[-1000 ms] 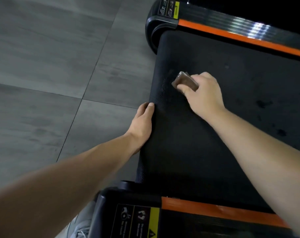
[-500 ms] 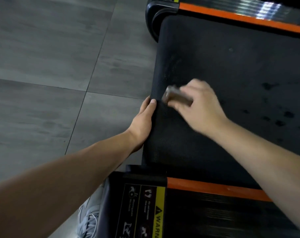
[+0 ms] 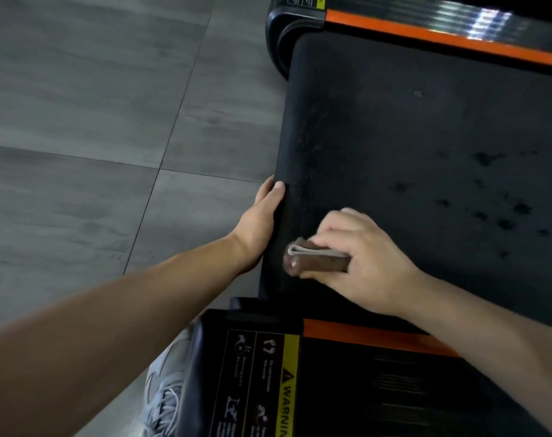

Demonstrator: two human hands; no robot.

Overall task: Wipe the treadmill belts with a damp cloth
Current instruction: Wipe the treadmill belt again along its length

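The black treadmill belt (image 3: 410, 146) fills the right half of the view, with dark wet spots at its right side. My right hand (image 3: 360, 257) grips a folded brown cloth (image 3: 315, 260) and holds it against the belt near its rear left corner. My left hand (image 3: 260, 222) holds the belt's rounded rear edge, thumb on top, fingers curled under and hidden.
Orange-striped side rails run along the belt, one at the top (image 3: 442, 36) and one at the bottom (image 3: 372, 339) with a yellow warning label (image 3: 287, 389). Grey floor tiles (image 3: 95, 121) lie to the left. A grey sneaker (image 3: 164, 402) stands beside the near rail.
My right hand has drawn the cloth across the belt from the far side toward the near rail. My left hand has kept its hold on the belt edge.
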